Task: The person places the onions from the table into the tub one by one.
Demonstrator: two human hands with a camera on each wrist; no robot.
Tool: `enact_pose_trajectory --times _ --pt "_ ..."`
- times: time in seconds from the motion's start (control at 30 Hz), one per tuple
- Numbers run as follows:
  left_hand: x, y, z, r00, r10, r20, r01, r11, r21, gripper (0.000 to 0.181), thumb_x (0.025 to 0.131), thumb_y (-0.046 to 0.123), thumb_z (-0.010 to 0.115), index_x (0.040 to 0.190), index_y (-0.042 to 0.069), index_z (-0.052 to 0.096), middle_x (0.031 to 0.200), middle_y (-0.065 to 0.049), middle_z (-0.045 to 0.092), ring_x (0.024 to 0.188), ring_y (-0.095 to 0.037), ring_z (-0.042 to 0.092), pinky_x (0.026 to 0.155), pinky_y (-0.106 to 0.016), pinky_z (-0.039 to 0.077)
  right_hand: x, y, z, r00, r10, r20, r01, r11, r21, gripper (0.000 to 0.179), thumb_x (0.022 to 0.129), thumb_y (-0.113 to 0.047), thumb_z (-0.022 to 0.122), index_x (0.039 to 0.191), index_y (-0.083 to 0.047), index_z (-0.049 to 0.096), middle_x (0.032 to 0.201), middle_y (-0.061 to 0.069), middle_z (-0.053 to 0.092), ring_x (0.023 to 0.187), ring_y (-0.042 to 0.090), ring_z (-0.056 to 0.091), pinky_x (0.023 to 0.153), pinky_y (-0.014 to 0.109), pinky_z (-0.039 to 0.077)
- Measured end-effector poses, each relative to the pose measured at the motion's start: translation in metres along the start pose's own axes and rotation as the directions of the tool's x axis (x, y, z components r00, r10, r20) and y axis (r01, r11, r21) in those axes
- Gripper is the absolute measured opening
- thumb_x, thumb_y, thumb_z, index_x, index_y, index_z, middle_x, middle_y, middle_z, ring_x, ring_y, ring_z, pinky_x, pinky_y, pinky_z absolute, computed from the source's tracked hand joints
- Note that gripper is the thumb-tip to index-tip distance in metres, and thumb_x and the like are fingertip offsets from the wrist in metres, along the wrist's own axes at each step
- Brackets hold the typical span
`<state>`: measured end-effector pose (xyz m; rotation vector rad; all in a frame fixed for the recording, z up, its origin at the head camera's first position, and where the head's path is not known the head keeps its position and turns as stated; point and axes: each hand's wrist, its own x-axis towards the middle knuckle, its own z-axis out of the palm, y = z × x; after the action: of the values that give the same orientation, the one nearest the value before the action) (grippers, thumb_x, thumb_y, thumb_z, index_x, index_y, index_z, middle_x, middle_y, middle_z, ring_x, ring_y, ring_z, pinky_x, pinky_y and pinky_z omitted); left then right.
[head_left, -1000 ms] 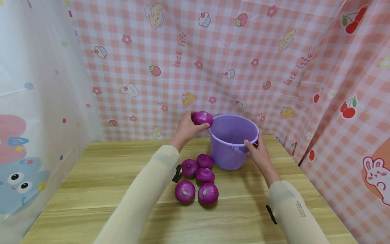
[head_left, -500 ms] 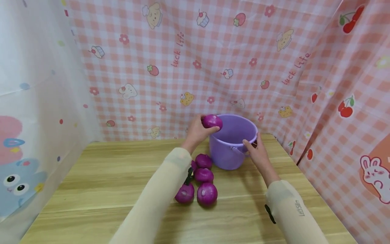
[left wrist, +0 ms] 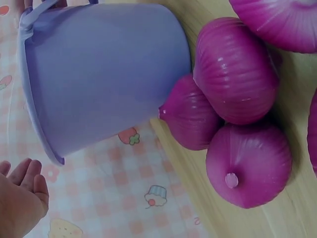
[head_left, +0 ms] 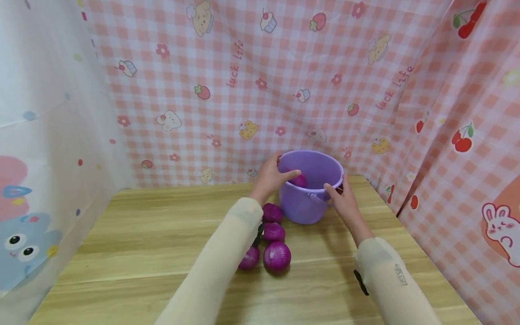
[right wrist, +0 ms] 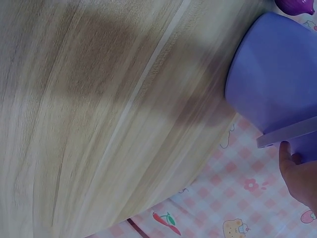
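The purple bucket (head_left: 302, 210) stands upright by the far edge of the desk (head_left: 162, 225), toward its far right corner. One onion (head_left: 299, 181) is inside, against the wall nearest the desk's left edge, partly hidden by the bucket's rim. The left hand (head_left: 270, 177) is at that side of the rim, thumb reaching over the opening; in the left wrist view its fingers are loosely bent with nothing seen in them. The right hand (head_left: 346, 198) pinches the rim on the side toward the desk's right edge.

This looks like the release of an onion into the bucket. Doing it well would mean letting it go low, beside the wall, then lifting the left hand straight up so that thumb and fingers don't drag the rim. The right hand should steady without pushing, since the far edge is near. The other onions (head_left: 277, 257) lie close together on the desk's near side of the bucket, partly under the left sleeve (head_left: 215, 262); a raised forearm would avoid rolling them.
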<state>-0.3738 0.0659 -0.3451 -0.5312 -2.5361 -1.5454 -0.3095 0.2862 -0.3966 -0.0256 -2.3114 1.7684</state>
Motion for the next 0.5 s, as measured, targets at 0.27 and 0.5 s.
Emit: enact_pose_trajectory --times 0.27,0.5 --pt "-0.001 -0.002 -0.009 0.999 -0.018 0.028 0.019 0.999 -0.049 0.078 0.083 0.033 0.081 0.149 0.013 0.043 0.139 -0.014 0.054 0.126 -0.033 0.053 0.103 -0.044 0.046 0.004 -0.002 -0.001 0.999 0.03 0.012 -0.031 0.999 0.022 0.081 0.102 -0.023 0.053 0.159 -0.012 -0.004 0.158 0.026 0.023 0.142 0.035 0.031 0.108 0.049 0.038" --pt "-0.005 -0.007 -0.017 0.999 -0.01 0.035 0.01 1.0 -0.008 0.078 0.082 0.034 0.082 0.148 0.015 0.044 0.14 -0.012 0.055 0.128 -0.03 0.05 0.107 -0.047 0.042 0.0 -0.002 -0.003 0.999 0.028 0.022 -0.029 0.999 0.017 0.081 0.103 -0.025 0.052 0.159 -0.014 -0.006 0.159 0.026 0.022 0.143 0.036 0.03 0.109 0.05 0.037"
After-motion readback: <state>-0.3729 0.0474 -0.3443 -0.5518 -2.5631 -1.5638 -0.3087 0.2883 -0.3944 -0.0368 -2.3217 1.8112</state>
